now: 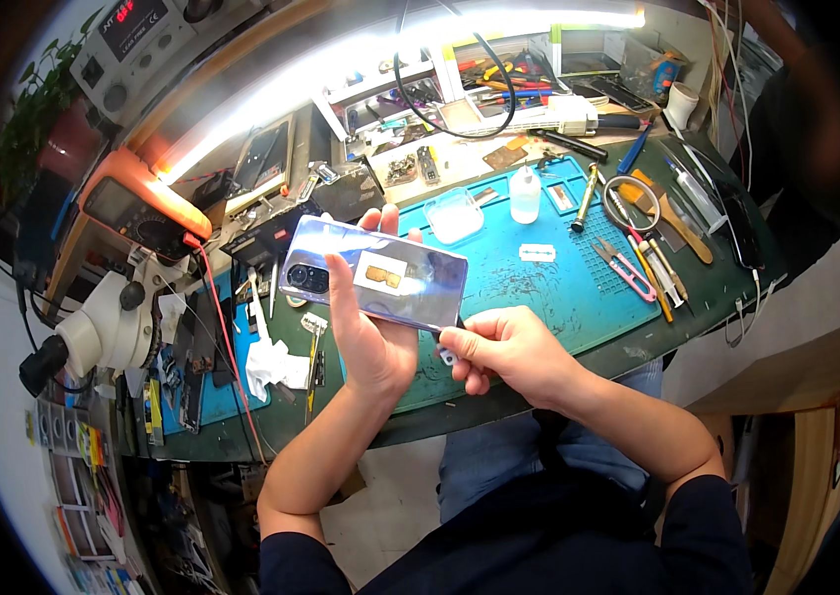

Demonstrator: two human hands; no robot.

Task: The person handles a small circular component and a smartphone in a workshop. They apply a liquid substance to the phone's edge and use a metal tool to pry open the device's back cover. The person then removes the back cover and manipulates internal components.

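A shiny blue-violet phone (341, 260) is tilted above the bench, its back with the round camera lenses facing me. On that back sits a white patch with a brown-gold shape (382, 278). My left hand (375, 342) cradles it from below, thumb over the near edge and fingertips showing past the far edge. At the phone's lower right corner, my right hand (504, 352) pinches a small dark piece with a light grey end (447, 354). Most of that piece is hidden by the fingers, so its kind cannot be told.
A blue work mat (579, 297) holds a clear plastic box (454, 215), a white bottle (525, 194), a razor blade (537, 253) and pink-handled scissors (628, 273). Left are an orange multimeter (137, 208) and a microscope (98, 337). A brush (678, 223) lies right.
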